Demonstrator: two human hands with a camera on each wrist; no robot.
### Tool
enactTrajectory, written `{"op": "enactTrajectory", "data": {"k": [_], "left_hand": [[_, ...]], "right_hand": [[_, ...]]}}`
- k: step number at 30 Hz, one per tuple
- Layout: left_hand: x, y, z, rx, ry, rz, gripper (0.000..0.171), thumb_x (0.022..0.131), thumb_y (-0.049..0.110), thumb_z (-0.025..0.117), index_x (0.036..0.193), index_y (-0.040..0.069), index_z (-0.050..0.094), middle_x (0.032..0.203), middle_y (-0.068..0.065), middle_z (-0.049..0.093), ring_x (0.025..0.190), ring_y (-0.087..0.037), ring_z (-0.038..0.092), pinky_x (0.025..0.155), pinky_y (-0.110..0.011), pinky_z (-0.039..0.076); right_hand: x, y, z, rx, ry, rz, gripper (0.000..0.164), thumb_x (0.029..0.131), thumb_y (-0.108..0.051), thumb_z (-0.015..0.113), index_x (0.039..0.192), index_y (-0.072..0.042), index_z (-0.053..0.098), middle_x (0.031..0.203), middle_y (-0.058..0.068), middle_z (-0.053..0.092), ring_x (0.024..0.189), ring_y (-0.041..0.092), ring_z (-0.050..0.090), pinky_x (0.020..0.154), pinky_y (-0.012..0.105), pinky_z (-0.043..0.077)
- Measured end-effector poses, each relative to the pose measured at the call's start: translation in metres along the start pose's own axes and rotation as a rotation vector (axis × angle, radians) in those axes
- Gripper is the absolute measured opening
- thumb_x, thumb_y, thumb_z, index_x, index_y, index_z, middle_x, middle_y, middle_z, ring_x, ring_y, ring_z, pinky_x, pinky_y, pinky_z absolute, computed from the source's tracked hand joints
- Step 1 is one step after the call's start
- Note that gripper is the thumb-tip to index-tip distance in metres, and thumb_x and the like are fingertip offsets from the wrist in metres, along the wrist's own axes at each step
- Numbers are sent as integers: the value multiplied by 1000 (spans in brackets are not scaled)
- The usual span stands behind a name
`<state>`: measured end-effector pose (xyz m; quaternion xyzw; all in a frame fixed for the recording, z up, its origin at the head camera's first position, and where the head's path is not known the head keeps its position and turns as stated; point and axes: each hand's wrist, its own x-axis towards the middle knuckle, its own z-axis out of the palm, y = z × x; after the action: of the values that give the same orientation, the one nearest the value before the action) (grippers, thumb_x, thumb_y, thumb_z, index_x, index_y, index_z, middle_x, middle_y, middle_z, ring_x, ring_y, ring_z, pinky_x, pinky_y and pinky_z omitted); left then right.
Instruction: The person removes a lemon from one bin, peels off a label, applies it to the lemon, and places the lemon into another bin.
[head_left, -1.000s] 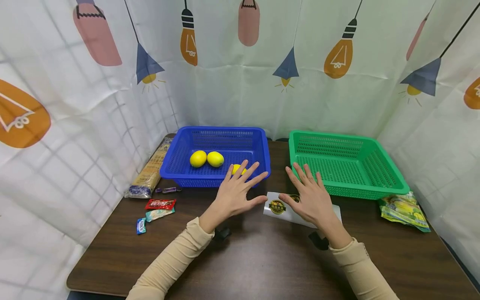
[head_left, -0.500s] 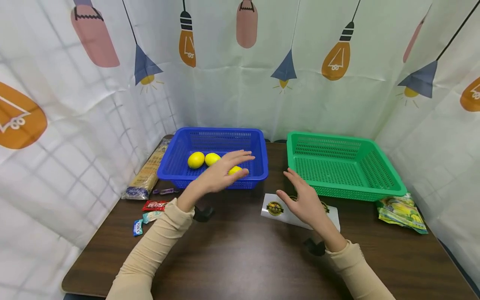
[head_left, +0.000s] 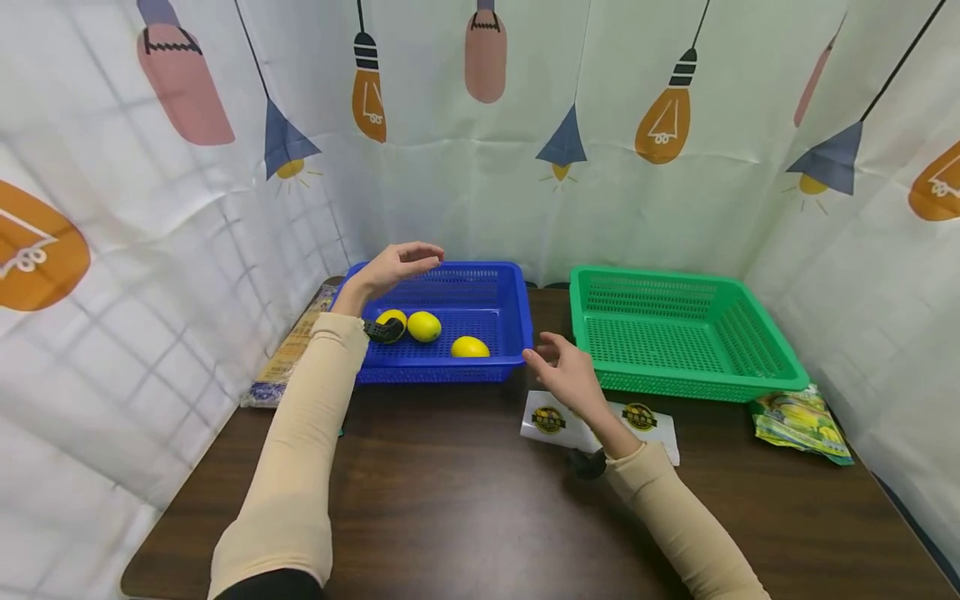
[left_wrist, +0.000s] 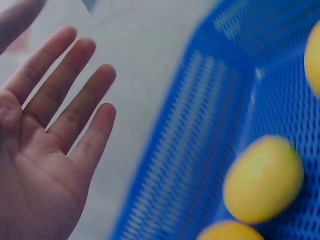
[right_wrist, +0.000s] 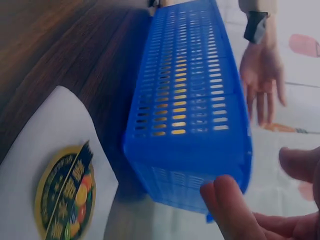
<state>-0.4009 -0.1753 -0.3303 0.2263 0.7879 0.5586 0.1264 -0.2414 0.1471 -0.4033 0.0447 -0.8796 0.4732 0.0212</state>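
Blue basket (head_left: 435, 374) stands between long packet (head_left: 287, 344) and green basket (head_left: 682, 384).

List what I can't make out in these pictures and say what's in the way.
Head view: the left sleeve covers part of the tabletop.
Head view: a black wrist strap hides part of the leftmost lemon.
Left wrist view: the right edge cuts off a yellow fruit.
Right wrist view: the right hand covers one corner of the blue basket, so contact is unclear.
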Motion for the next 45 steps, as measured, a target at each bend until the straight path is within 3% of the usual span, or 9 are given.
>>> {"op": "enactTrajectory", "data": {"k": [7, 14, 19, 25, 31, 37, 40, 45], "left_hand": [[20, -37, -5, 101, -99, -180, 53, 99, 25, 62, 146, 8, 47, 155, -18, 42, 144, -33, 40, 125, -50, 27], [19, -64, -2, 192, -236, -249, 63, 95, 19, 67, 149, 3, 40, 159, -21, 35, 149, -37, 32, 125, -55, 24], [18, -78, 0, 187, -345, -306, 68, 94, 11, 67, 153, 2, 33, 163, -19, 28, 154, -38, 21, 127, -54, 19], [25, -80, 7, 357, -413, -346, 70, 90, 13, 72, 151, 7, 39, 162, -17, 32, 151, -39, 24, 125, -55, 25], [31, -82, 8, 448, -401, -361, 67, 90, 21, 74, 149, 12, 45, 159, -16, 36, 145, -37, 31, 121, -56, 31], [31, -93, 9, 522, -394, -375, 65, 87, 33, 76, 144, 14, 52, 149, -21, 41, 127, -34, 42, 106, -48, 45], [30, -92, 8, 506, -363, -362, 65, 85, 33, 78, 142, 14, 54, 147, -21, 43, 125, -34, 43, 104, -47, 46], [33, -84, 7, 384, -292, -310, 70, 83, 31, 80, 144, 12, 52, 141, -17, 49, 119, -31, 47, 101, -44, 48]], "right_hand": [[19, 3, 9, 155, -35, 85, 67, 96, -33, 66, 149, -3, 40, 115, 22, 71, 76, 17, 76, 68, 30, 63], [21, 3, 14, 284, -65, 120, 64, 98, -23, 64, 152, -2, 36, 110, 22, 70, 68, 10, 73, 69, 29, 63], [18, 5, 16, 315, -63, 142, 64, 99, -22, 62, 152, -1, 35, 108, 21, 69, 65, 8, 71, 66, 27, 62], [15, 6, 18, 349, -60, 146, 63, 99, -20, 62, 152, 0, 34, 104, 19, 66, 65, 8, 71, 66, 26, 62], [19, 4, 18, 356, -57, 134, 63, 99, -22, 63, 151, -1, 35, 105, 19, 65, 69, 14, 74, 67, 27, 62], [17, 4, 20, 381, -68, 160, 63, 98, -20, 63, 152, -2, 35, 105, 17, 64, 67, 11, 72, 70, 30, 63], [17, 2, 19, 396, -62, 157, 62, 99, -18, 62, 152, -1, 35, 105, 18, 63, 65, 10, 71, 68, 28, 63], [19, 1, 18, 417, -47, 159, 61, 99, -17, 62, 151, -1, 35, 105, 18, 64, 63, 8, 70, 64, 24, 61]]}}
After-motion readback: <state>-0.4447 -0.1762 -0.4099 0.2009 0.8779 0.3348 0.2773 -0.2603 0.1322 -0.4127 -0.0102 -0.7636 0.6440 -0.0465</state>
